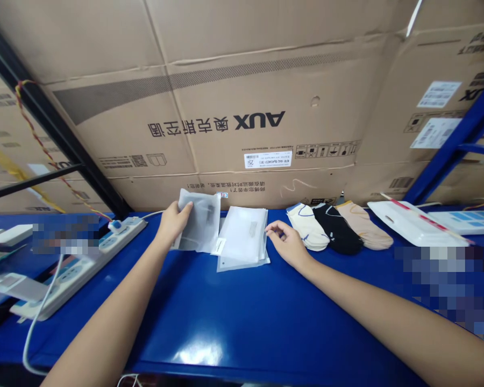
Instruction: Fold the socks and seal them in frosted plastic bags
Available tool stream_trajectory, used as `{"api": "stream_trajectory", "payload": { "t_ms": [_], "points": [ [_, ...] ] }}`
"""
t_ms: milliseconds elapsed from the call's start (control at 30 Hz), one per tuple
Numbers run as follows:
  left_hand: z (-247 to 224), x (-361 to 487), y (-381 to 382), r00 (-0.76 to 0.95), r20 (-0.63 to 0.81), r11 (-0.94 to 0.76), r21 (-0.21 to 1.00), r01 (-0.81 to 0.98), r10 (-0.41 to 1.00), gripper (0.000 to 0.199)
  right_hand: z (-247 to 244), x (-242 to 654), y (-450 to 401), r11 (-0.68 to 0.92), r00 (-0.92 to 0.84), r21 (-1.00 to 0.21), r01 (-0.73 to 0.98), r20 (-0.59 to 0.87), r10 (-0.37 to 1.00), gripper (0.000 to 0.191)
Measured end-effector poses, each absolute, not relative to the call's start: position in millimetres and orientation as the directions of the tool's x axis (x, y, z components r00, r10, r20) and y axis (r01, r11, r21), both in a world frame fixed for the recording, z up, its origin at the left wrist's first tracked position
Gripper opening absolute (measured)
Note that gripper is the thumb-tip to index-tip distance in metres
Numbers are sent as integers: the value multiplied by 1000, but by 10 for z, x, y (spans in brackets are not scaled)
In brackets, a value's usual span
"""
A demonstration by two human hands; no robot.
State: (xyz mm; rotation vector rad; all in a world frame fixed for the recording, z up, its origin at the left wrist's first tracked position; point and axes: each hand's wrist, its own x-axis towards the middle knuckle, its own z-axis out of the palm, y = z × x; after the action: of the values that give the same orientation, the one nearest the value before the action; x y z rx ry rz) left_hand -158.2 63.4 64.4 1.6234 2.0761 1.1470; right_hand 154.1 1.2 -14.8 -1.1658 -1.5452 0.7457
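My left hand (174, 221) grips a frosted plastic bag (204, 223) by its left side, thumb on the front. The bag is tilted up off the table, and a greyish area shows through it. Just right of it lies a stack of similar frosted bags (244, 236), with a small white label at its left edge. Close to the stack's right edge is my right hand (288, 244), fingers curled and closed, with nothing visible in them. Beyond that hand lie folded socks: a cream pair (308, 228), a black pair (339, 231) and a pink-beige pair (365, 226).
A large cardboard sheet (226, 91) stands behind the blue table (210, 322). On the left is a white power strip (84, 269) with cables. To the right lie a white plastic package (411, 220) and a red-and-white stick (423, 217). Metal posts rise on both sides.
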Motion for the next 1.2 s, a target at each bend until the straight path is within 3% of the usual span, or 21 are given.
{"api": "stream_trajectory", "payload": {
  "t_ms": [100,233,300,400,500,633,733,833,967,1067,1200],
  "points": [
    [657,-1758,628,-343,258,230,384,894,903,45,-149,1525,-21,439,-131,-702,561,449,884,18],
    [614,-1791,577,-314,280,289,127,949,907,56,-93,1477,-105,394,-197,-550,736,382,903,32],
    [583,-1719,562,-265,213,262,44,964,940,64,-79,1462,-127,377,-211,-515,770,353,912,35],
    [530,-1546,539,-187,-2,187,55,981,982,85,-99,1464,-116,410,-255,-516,752,346,903,38],
    [440,-1400,506,-172,-72,176,58,983,983,88,-144,1484,-87,487,-310,-579,654,382,871,38],
    [301,-1396,518,-143,-19,142,-35,989,990,72,-177,1503,-77,532,-335,-630,566,413,847,35],
    [296,-1440,541,-39,195,54,-73,996,980,67,-183,1498,-77,555,-360,-650,519,423,832,34],
    [383,-1351,468,213,344,-229,7,973,914,62,-185,1481,-78,555,-371,-675,486,416,830,31],
    [428,-1029,197,635,240,-672,127,730,734,75,-148,1477,-95,546,-360,-721,426,419,834,22],
    [337,-821,26,755,139,-767,159,621,640,87,-73,1527,-99,558,-310,-621,551,468,827,22],
    [217,-764,7,803,117,-809,164,564,584,64,46,1669,-42,381,-235,-337,861,402,885,33]
  ]
}}
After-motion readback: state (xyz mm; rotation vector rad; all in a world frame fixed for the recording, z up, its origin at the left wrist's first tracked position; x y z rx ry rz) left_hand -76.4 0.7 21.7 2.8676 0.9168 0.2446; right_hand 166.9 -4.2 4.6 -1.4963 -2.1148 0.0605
